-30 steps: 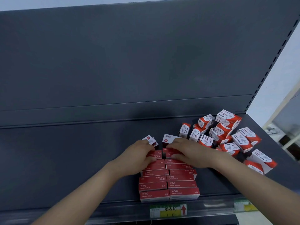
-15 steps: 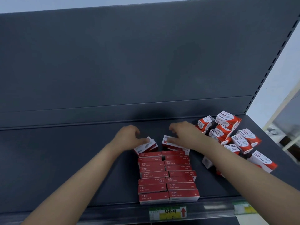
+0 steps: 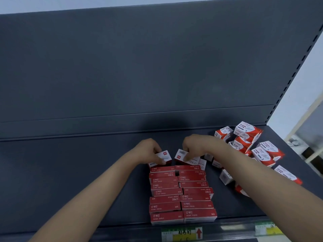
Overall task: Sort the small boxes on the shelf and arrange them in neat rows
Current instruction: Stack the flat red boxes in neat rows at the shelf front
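Note:
Two neat columns of red staple boxes [image 3: 181, 196] run from the front edge of the dark shelf [image 3: 70, 172] toward the back. My left hand [image 3: 148, 151] grips a tilted red-and-white staple box [image 3: 163, 156] at the far end of the left column. At the far end of the right column, my right hand [image 3: 195, 145] pinches another tilted staple box [image 3: 181, 157]. A loose heap of red-and-white paper clip boxes [image 3: 248, 137] lies to the right, partly hidden by my right forearm.
The shelf's back panel [image 3: 157, 67] rises just behind my hands. Price labels [image 3: 181, 234] sit on the front rail. A slotted upright [image 3: 295, 72] bounds the shelf on the right. The shelf surface to the left of the columns is bare.
Both hands moved from on top of the columns to their far ends. Each has taken hold of a box there; the boxes are tilted up.

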Motion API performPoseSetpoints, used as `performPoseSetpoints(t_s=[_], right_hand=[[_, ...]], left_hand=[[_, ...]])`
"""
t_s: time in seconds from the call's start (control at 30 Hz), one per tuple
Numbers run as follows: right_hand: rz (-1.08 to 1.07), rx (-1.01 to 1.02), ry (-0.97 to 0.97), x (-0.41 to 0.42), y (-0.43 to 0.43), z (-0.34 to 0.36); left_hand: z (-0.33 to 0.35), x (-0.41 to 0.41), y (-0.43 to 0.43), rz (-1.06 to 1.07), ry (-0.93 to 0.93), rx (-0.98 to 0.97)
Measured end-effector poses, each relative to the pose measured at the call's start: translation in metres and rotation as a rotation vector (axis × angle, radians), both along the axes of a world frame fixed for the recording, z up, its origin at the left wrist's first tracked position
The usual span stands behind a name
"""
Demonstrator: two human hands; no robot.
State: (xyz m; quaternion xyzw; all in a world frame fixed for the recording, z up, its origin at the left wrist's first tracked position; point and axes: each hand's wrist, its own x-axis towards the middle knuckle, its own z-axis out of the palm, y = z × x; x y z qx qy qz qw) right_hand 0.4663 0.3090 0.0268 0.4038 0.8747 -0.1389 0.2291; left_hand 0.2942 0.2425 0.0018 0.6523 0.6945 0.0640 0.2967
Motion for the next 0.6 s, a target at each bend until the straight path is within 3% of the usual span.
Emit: performPoseSetpoints(t_s=[0.3,0.47,0.6], right_hand=[[0.025,-0.156,-0.035,-0.003,0.000,0.001],[-0.068,-0.196,0.071,0.005,-0.001,0.001],[-0.077,-0.095,0.239,0.011,-0.004,0.004]], left_hand=[[0.006,0.011,0.012,0.021,0.030,-0.213],[0.003,0.010,0.009,0.090,-0.051,-0.118],[0.008,0.002,0.009,0.054,-0.097,0.017]])
